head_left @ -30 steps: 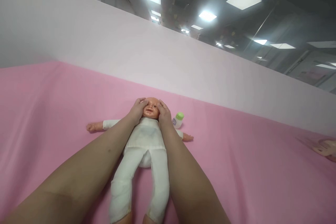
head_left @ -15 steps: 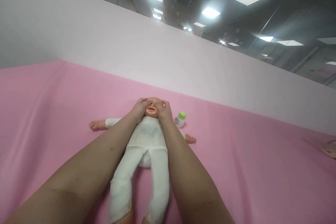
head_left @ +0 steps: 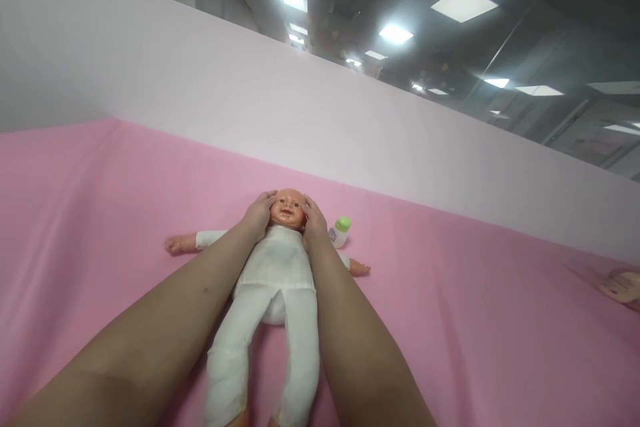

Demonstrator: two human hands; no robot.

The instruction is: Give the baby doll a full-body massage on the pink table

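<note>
A baby doll [head_left: 280,267] in a white suit lies on its back on the pink sheet [head_left: 100,213], arms spread, legs toward me. Its head [head_left: 289,207] sits between my two hands. My left hand [head_left: 259,215] cups the left side of the head, fingers curved against the cheek. On the other side, my right hand [head_left: 313,221] presses the right cheek the same way. The doll's face shows uncovered between them. Both my forearms run along the doll's body.
A small white bottle with a green cap [head_left: 340,230] lies just right of the doll's head. A pale wall panel [head_left: 250,93] borders the sheet at the back. Some skin-coloured thing [head_left: 620,285] lies at the far right edge.
Half a second ago my fingers covered the doll's eyes and forehead; they have slid outward to the cheeks, leaving the face uncovered. The doll has stayed in place.
</note>
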